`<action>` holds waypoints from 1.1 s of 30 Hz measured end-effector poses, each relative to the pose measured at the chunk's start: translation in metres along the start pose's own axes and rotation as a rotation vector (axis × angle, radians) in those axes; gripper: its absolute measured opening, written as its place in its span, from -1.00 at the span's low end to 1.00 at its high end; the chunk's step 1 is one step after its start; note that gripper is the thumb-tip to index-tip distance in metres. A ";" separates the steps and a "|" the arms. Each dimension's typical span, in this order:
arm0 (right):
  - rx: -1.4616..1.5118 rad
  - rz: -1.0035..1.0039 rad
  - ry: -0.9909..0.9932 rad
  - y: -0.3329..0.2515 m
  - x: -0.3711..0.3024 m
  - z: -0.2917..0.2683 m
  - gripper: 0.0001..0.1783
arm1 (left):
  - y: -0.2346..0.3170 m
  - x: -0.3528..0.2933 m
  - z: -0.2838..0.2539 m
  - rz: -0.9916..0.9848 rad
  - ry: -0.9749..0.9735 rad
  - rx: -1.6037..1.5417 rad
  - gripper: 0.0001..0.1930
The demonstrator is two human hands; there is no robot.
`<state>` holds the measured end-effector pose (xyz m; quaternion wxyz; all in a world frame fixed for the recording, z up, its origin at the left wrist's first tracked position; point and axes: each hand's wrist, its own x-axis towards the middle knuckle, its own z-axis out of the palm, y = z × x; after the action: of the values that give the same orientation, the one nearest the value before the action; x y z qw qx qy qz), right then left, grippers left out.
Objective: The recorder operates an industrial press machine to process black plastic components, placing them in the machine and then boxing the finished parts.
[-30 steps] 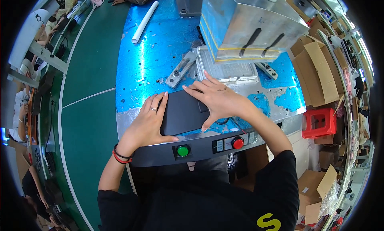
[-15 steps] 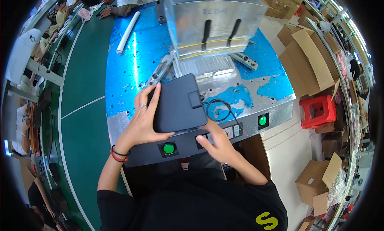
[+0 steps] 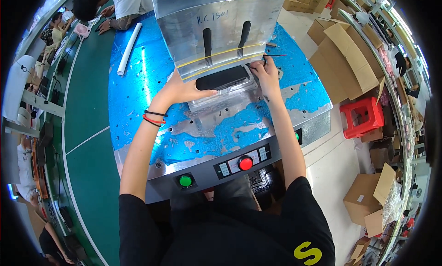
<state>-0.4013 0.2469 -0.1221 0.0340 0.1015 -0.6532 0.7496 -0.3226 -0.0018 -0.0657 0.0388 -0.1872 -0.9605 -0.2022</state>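
A flat black case (image 3: 224, 78) rests in the metal fixture (image 3: 225, 97), beneath the raised metal block of a press (image 3: 216, 31). My left hand (image 3: 180, 90) grips its left end. The thumb lies along the near edge, while the other fingers are partly hidden by the block. At the fixture's right end, my right hand (image 3: 267, 77) is closed with bent fingers on a thin black cable (image 3: 264, 59). The cable's red-tipped end sticks out to the right. The block overhangs the case's far side and hides part of it.
The press table has torn blue film (image 3: 198, 146), a white tube (image 3: 130, 49), a red button (image 3: 245, 163) and a green button (image 3: 185, 180). A co-worker's arm (image 3: 120, 23) reaches in at the far left. On the right stand a red stool (image 3: 363, 116) and cardboard boxes (image 3: 347, 59).
The black case has moved forward from above the table's front edge into the fixture under the block. Both hands have reached forward. The right hand has gone from the case's near corner to the cable.
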 end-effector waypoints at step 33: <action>-1.290 -0.333 0.118 -0.007 -0.240 -0.104 -0.56 | 0.160 -0.297 0.111 -0.465 0.150 0.196 -0.37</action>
<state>-0.1768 0.3696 -0.1751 0.2388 0.1191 -0.9432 0.1978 0.0126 0.0771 -0.1520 0.0804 0.0585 -0.9872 -0.1249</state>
